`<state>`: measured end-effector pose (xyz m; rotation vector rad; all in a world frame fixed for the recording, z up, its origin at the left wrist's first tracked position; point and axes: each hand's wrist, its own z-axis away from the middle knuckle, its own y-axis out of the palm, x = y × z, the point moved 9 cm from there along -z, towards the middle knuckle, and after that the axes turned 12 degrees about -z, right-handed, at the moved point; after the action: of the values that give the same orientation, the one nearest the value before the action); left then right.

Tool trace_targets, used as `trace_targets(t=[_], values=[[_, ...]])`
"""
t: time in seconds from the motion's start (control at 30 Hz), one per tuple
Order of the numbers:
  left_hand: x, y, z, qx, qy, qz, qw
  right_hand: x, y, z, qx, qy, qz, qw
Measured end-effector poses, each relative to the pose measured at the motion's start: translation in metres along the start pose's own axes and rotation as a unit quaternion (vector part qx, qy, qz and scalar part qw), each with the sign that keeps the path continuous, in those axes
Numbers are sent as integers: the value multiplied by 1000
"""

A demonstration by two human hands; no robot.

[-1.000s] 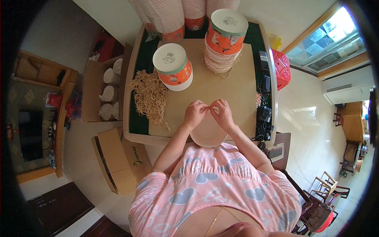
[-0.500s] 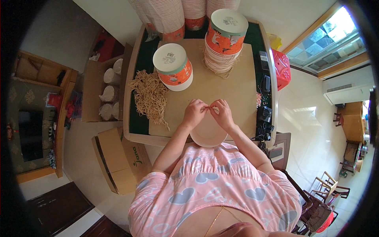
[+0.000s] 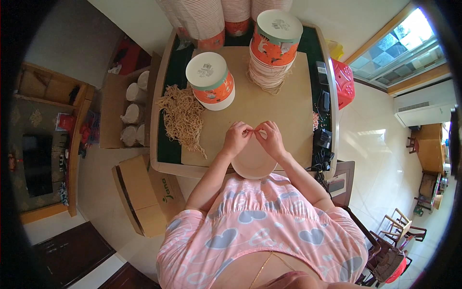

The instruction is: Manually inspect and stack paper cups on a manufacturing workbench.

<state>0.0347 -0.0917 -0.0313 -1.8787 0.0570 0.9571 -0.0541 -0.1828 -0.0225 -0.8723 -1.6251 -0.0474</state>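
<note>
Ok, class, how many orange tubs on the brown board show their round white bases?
2: the left tub, beside the tangled string, and the right tub, topping a stack. More may be nested underneath.

Your worktop (image 3: 169, 150), green within a pale rim, bears a tan board (image 3: 288, 118) carrying two upturned tub stacks (image 3: 211, 89). Cord tangle (image 3: 183, 118) noted toward the left edge, partly on the board; taller stacks (image 3: 237, 30) along the far edge; black devices (image 3: 323, 138) along your right edge.

Tub (image 3: 254, 159) looks smth matt ppr, cords (image 3: 182, 118) rough.
</note>
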Motion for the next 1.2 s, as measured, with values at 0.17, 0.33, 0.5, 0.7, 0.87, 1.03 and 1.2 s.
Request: trace_targets(t=[0.17, 0.33, 0.5, 0.7, 0.87, 1.03, 1.2], values=[[-2, 0, 0, -6, 12, -9, 1000, -3, 0, 0, -9, 3, -4, 1000], [-6, -2, 0, -18, 24, -15, 999, -4, 1, 0, -11, -4, -7, 1000], [-8, -4, -1, -26, 26, -17, 999, -3, 0, -1, -14, -1, -8, 1000], [10, -5, 1, -26, -38, 33, 998, 0, 1, -1, 12, 19, 2, 1000], [9, -1, 5, 6, -10, 12, 1000, -1, 3, 0, 35, 30, -3, 999], [11, 9, 5, 21, -10, 39, 999, -4, 5, 0, 32, 29, -21, 999], [14, 7, 3, 15, -50, 91, 994, -3, 3, 0, 22, 23, -43, 999]])
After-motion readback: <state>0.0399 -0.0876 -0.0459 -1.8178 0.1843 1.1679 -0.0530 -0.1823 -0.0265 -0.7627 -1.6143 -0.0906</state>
